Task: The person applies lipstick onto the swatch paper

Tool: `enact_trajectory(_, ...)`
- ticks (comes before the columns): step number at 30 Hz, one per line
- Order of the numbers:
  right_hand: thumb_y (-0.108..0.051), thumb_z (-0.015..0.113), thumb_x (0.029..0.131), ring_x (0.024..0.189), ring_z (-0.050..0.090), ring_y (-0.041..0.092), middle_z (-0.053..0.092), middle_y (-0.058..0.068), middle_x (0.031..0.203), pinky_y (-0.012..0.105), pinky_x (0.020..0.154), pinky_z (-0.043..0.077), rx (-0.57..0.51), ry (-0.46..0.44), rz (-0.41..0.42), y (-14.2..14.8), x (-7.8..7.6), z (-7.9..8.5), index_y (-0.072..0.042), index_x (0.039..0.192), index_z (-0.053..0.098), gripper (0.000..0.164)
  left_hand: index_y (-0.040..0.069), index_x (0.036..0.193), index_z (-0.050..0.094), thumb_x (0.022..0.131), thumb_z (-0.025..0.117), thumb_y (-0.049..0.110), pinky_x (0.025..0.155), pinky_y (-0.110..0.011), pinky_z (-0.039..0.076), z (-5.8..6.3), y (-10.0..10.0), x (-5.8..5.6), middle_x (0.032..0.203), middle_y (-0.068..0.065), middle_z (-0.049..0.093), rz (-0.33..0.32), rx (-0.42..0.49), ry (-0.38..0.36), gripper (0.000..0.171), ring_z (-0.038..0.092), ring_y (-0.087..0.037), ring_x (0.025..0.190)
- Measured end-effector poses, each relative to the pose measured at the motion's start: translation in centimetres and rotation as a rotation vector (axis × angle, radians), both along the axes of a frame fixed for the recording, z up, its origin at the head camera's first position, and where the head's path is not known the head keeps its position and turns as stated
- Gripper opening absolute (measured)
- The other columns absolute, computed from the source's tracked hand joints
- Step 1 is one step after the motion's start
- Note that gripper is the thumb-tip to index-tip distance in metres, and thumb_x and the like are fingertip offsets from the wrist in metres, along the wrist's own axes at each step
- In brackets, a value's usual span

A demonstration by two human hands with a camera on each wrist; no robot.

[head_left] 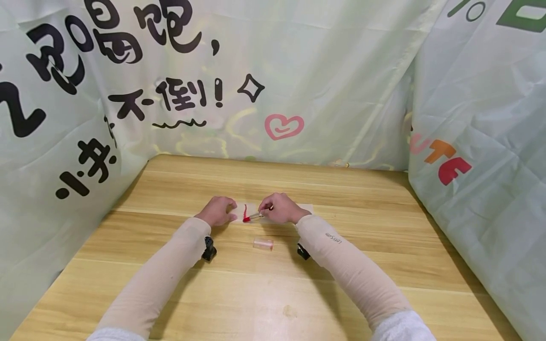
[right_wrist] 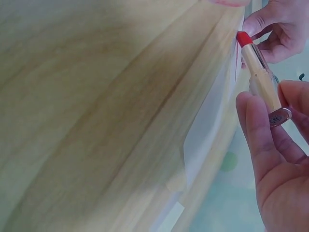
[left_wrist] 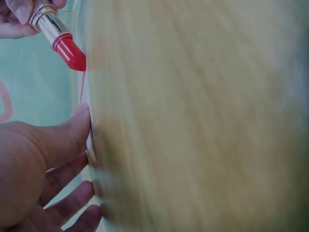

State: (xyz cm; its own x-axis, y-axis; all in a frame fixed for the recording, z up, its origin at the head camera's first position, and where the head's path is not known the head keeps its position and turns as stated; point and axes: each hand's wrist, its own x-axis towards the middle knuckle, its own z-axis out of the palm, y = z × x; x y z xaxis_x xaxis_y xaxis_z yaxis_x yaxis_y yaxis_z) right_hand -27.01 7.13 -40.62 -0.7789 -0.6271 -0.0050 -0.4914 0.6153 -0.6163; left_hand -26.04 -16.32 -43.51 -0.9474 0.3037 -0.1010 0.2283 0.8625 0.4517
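Note:
A red lipstick in a metallic tube is pinched between the thumb and fingers of my right hand. Its red tip meets a pale strip of paper lying flat on the table. One red stroke runs across the paper, ending at the tip. My left hand rests on the strip's left end, thumb and fingers spread and touching it. Part of the strip is hidden under my right hand. Nearer to me lies a clear pinkish cap on its side.
The wooden table reaches back to a printed fabric sheet hanging behind it. More fabric hangs along the left and right sides. A black wrist camera sits at the left wrist, another black camera at the right.

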Motion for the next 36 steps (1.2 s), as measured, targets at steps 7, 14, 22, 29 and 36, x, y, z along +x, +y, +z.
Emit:
enact_trajectory(7, -0.006, 0.062, 0.091, 0.075, 0.062, 0.010, 0.071, -0.002, 0.082, 0.026, 0.068, 0.051, 0.007, -0.011, 0.005, 0.00, -0.02, 0.05, -0.008, 0.091, 0.076, 0.014, 0.000, 0.119, 0.065, 0.090, 0.071, 0.016, 0.107, -0.048, 0.037, -0.06, 0.05, -0.02, 0.129, -0.019, 0.059, 0.007, 0.008, -0.009, 0.034, 0.047, -0.038, 0.127)
enact_trajectory(14, -0.007, 0.062, 0.091, 0.075, 0.061, 0.011, 0.070, -0.003, 0.082, 0.026, 0.068, 0.050, 0.010, -0.018, 0.003, -0.07, -0.10, -0.10, -0.008, 0.091, 0.076, 0.014, 0.000, 0.119, 0.065, 0.090, 0.071, 0.016, 0.107, -0.048, 0.036, 0.07, -0.03, 0.10, 0.129, -0.019, 0.059, 0.004, 0.007, -0.004, 0.033, 0.047, -0.038, 0.126)
enact_trajectory(22, -0.009, 0.063, 0.090, 0.073, 0.060, 0.010, 0.070, -0.003, 0.080, 0.026, 0.067, 0.050, 0.021, 0.000, 0.011, -0.03, -0.12, -0.05, -0.008, 0.090, 0.075, 0.012, 0.001, 0.119, 0.065, 0.090, 0.071, 0.016, 0.106, -0.048, 0.037, 0.11, 0.04, 0.09, 0.129, -0.018, 0.059, 0.008, 0.000, -0.006, 0.033, 0.048, -0.038, 0.126)
enact_trajectory(29, -0.009, 0.064, 0.091, 0.071, 0.059, 0.010, 0.070, -0.002, 0.080, 0.026, 0.066, 0.049, 0.024, 0.009, 0.021, 0.07, -0.14, 0.06, -0.008, 0.091, 0.075, 0.011, 0.001, 0.118, 0.066, 0.090, 0.072, 0.015, 0.106, -0.048, 0.037, 0.19, 0.11, 0.13, 0.127, -0.019, 0.060, 0.003, -0.013, 0.005, 0.032, 0.049, -0.038, 0.125)
enact_trajectory(36, -0.009, 0.064, 0.091, 0.072, 0.061, 0.010, 0.070, -0.004, 0.080, 0.025, 0.067, 0.051, 0.018, 0.009, 0.013, 0.26, -0.02, 0.46, -0.007, 0.092, 0.075, 0.011, 0.001, 0.119, 0.065, 0.090, 0.071, 0.016, 0.107, -0.047, 0.037, 0.20, 0.13, 0.13, 0.129, -0.018, 0.059, 0.009, -0.022, -0.005, 0.033, 0.048, -0.037, 0.126)
